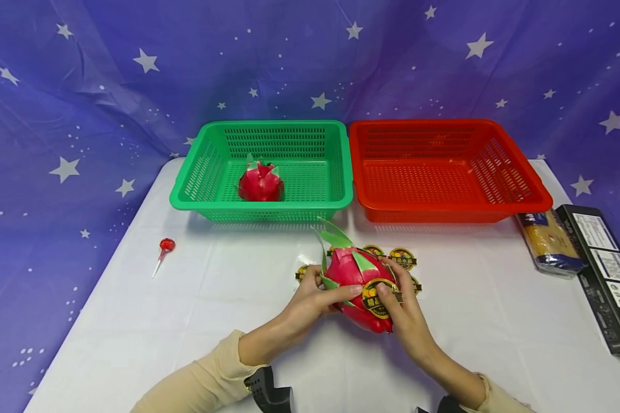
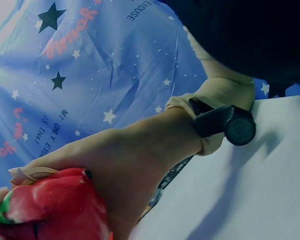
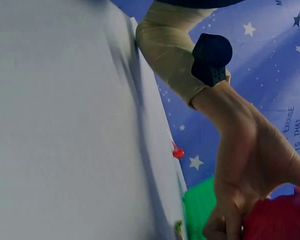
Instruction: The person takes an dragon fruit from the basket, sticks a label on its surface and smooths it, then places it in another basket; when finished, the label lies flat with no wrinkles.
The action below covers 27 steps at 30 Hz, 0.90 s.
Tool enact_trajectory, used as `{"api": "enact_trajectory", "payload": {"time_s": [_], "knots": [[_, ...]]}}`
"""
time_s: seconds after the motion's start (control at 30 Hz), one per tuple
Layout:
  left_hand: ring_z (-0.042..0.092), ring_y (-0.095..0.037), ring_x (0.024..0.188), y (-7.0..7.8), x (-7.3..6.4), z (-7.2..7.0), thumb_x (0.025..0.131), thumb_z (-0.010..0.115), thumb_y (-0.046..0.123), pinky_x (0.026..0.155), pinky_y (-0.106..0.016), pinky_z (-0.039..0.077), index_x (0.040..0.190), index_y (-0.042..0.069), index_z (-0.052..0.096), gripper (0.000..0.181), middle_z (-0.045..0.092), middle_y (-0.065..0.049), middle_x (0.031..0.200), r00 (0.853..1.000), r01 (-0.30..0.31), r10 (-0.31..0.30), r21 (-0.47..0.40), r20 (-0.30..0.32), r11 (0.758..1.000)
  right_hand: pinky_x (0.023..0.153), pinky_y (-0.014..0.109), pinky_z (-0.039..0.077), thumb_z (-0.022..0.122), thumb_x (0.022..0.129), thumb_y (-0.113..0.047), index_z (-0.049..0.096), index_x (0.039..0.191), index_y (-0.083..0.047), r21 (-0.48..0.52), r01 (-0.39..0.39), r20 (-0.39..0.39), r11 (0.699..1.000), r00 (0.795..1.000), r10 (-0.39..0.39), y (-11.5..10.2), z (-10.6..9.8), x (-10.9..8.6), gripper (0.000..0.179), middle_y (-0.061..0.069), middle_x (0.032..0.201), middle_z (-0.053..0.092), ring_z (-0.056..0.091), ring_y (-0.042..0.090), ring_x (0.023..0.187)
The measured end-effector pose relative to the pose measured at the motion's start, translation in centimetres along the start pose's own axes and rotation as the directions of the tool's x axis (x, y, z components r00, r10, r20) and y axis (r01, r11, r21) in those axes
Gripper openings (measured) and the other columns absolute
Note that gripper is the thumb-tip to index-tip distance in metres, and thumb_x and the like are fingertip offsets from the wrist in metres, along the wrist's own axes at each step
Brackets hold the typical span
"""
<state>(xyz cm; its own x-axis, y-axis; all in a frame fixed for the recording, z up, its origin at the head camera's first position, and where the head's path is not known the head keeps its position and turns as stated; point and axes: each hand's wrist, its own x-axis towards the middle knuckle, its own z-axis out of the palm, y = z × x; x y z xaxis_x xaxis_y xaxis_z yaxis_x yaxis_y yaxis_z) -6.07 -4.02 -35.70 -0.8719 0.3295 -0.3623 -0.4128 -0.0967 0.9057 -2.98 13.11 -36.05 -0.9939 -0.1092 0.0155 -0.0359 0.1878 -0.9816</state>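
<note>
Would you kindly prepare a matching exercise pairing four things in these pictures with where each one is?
Things:
1. Stickered dragon fruit
2. Other dragon fruit
3. Lollipop
4. Black box

Places:
A. Inside the green basket
B. At the right side of the white table
C. Between the left hand and right hand
D. At the table's left side

Pairs: 1-C, 2-A, 3-D, 4-B.

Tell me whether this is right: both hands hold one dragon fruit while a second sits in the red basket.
Wrong basket: the head view shows the second dragon fruit in the green basket, not the red basket. The left hand and right hand do hold one dragon fruit.
</note>
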Motion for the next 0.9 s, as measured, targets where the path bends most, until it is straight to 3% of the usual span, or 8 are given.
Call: {"api": "enact_trajectory", "payload": {"time_s": [0.13, 0.27, 0.5, 0.63, 0.77, 0.9], "knots": [[0.062, -0.015, 0.091, -1.0, 0.3, 0.1, 0.073, 0.072, 0.033, 0.077, -0.029, 0.051, 0.119, 0.006, 0.029, 0.069, 0.051, -0.013, 0.12, 1.0, -0.025, 0.025, -0.028, 0.008, 0.999, 0.079, 0.021, 0.047, 0.034, 0.097, -0.024, 0.026, 0.137, -0.016, 0.047, -0.048, 0.01, 0.998, 0.999, 0.048, 0.1, 0.1, -0.1, 0.042, 0.002, 0.126, 0.037, 0.048, 0.008, 0.104], [0.063, -0.014, 0.095, -2.8, 1.3, -0.2, 0.069, 0.076, 0.036, 0.08, -0.03, 0.051, 0.121, 0.013, 0.028, 0.074, 0.055, -0.006, 0.118, 1.0, -0.026, 0.027, -0.054, 0.015, 0.998, 0.079, 0.02, 0.047, 0.036, 0.096, -0.022, 0.028, 0.137, -0.015, 0.059, -0.058, -0.007, 0.997, 0.998, 0.059, 0.3, 0.2, -0.1, 0.042, 0.0, 0.125, 0.037, 0.047, 0.008, 0.105], [0.062, -0.018, 0.097, -5.0, 2.7, -0.8, 0.065, 0.078, 0.04, 0.078, -0.033, 0.051, 0.121, 0.016, 0.029, 0.079, 0.056, -0.006, 0.118, 0.997, -0.072, 0.073, -0.051, 0.015, 0.996, 0.08, 0.019, 0.047, 0.043, 0.094, -0.02, 0.032, 0.135, -0.02, 0.042, -0.075, -0.031, 0.996, 0.997, 0.076, 0.4, 0.4, 0.1, 0.042, 0.002, 0.124, 0.04, 0.047, 0.008, 0.105], [0.062, -0.019, 0.099, -6.1, 3.6, -1.2, 0.061, 0.08, 0.043, 0.078, -0.034, 0.051, 0.122, 0.019, 0.03, 0.082, 0.056, -0.004, 0.119, 0.998, -0.06, 0.061, -0.056, 0.006, 0.997, 0.08, 0.021, 0.048, 0.044, 0.094, -0.02, 0.033, 0.134, -0.022, 0.048, -0.078, -0.022, 0.996, 0.997, 0.08, 0.4, 0.4, 0.2, 0.041, 0.003, 0.124, 0.041, 0.049, 0.01, 0.105], [0.062, -0.019, 0.099, -6.0, 3.5, -1.1, 0.061, 0.079, 0.043, 0.078, -0.033, 0.051, 0.122, 0.018, 0.03, 0.083, 0.055, -0.004, 0.12, 0.998, -0.058, 0.058, -0.054, 0.0, 0.997, 0.079, 0.022, 0.048, 0.044, 0.094, -0.02, 0.032, 0.134, -0.019, 0.055, -0.089, -0.02, 0.995, 0.996, 0.09, 0.4, 0.4, 0.2, 0.042, 0.002, 0.123, 0.041, 0.05, 0.011, 0.104], [0.061, -0.016, 0.097, -4.2, 2.1, -0.6, 0.064, 0.078, 0.04, 0.078, -0.031, 0.051, 0.12, 0.016, 0.03, 0.077, 0.055, -0.005, 0.118, 0.999, -0.051, 0.051, -0.033, 0.002, 0.998, 0.078, 0.023, 0.049, 0.041, 0.095, -0.022, 0.031, 0.135, -0.018, 0.073, -0.101, -0.01, 0.992, 0.995, 0.102, 0.4, 0.3, 0.2, 0.042, 0.0, 0.123, 0.04, 0.05, 0.011, 0.103]]}}
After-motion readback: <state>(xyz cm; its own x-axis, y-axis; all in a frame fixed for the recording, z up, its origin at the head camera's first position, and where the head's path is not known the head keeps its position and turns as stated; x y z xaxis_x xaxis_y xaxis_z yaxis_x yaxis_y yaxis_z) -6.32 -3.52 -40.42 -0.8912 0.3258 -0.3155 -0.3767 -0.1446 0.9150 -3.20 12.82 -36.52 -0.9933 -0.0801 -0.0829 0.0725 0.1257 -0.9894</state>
